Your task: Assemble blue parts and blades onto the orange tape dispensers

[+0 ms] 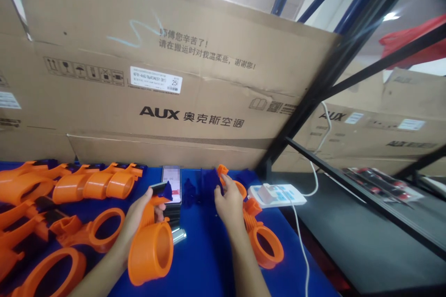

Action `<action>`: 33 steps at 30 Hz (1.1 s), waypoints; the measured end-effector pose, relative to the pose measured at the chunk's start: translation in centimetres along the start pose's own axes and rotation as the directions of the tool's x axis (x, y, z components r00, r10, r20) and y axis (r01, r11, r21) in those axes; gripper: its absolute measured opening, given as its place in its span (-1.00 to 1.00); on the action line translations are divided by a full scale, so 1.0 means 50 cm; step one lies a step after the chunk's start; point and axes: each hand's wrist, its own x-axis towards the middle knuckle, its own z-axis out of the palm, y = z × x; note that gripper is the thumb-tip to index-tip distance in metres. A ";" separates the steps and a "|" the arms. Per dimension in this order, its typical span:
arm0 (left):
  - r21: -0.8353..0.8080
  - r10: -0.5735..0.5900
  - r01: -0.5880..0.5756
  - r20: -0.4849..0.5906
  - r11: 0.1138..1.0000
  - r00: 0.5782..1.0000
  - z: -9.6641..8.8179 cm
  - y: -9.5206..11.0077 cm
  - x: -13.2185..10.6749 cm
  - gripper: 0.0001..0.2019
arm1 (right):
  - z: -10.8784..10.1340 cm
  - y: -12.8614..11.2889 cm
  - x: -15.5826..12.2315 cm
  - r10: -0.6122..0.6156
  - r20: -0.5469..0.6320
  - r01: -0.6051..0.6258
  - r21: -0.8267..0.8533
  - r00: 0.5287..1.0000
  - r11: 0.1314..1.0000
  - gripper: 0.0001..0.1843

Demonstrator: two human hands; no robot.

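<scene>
My left hand (139, 216) is closed round an orange plastic part with a wide ring (150, 250) and a dark blue piece at its top end, held just above the blue table (205, 264). My right hand (228, 202) reaches forward with its fingers curled on a dark blue plastic piece (211, 183) near the table's back. Another orange ring part (263, 243) lies just right of my right forearm.
Several orange ring parts (87, 183) lie across the left of the table. A phone (172, 183) rests near the back, a white power strip (277, 195) with a cable to the right. Large cardboard boxes (174, 79) stand behind; a dark metal rack (348, 185) is at right.
</scene>
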 end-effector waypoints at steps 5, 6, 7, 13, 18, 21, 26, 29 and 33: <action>0.046 0.026 -0.024 -0.047 0.999 0.999 0.020 0.001 -0.029 -0.51 | 0.007 -0.024 -0.006 -0.038 -0.012 0.034 -0.222 0.999 0.974 -0.58; 0.055 0.052 -0.050 -0.049 0.997 0.997 0.022 -0.002 -0.034 -0.54 | 0.007 -0.031 -0.007 -0.038 -0.014 0.033 -0.243 0.999 0.970 -0.60; 0.069 0.074 -0.070 -0.049 0.995 0.996 0.023 -0.005 -0.037 -0.56 | 0.005 -0.040 -0.009 -0.041 -0.013 0.037 -0.237 0.999 0.971 -0.62; 0.206 0.185 -0.180 -0.005 0.962 0.983 0.013 -0.031 -0.021 -0.61 | 0.010 -0.116 -0.041 -0.186 0.367 0.070 0.307 0.911 0.949 -0.64; 0.220 0.207 -0.201 -0.006 0.955 0.978 0.005 -0.037 -0.015 -0.63 | 0.031 -0.149 -0.080 -0.334 0.495 0.142 0.386 0.802 0.912 -0.48; 0.241 0.222 -0.213 -0.008 0.947 0.975 0.006 -0.035 -0.015 -0.63 | 0.043 -0.147 -0.093 -0.319 0.468 0.162 0.346 0.824 0.924 -0.48; 0.223 0.164 -0.168 0.039 0.960 0.986 0.014 -0.046 -0.016 -0.61 | 0.057 -0.139 -0.107 -0.302 0.446 0.173 0.307 0.842 0.936 -0.52; 0.168 0.114 -0.106 -0.036 0.980 0.993 0.014 -0.058 -0.016 -0.58 | 0.059 -0.135 -0.113 -0.344 0.468 0.247 0.258 0.814 0.934 -0.47; 0.162 0.094 -0.075 -0.108 0.984 0.990 0.012 -0.056 -0.017 -0.56 | 0.056 -0.134 -0.118 -0.389 0.459 0.323 0.218 0.799 0.921 -0.44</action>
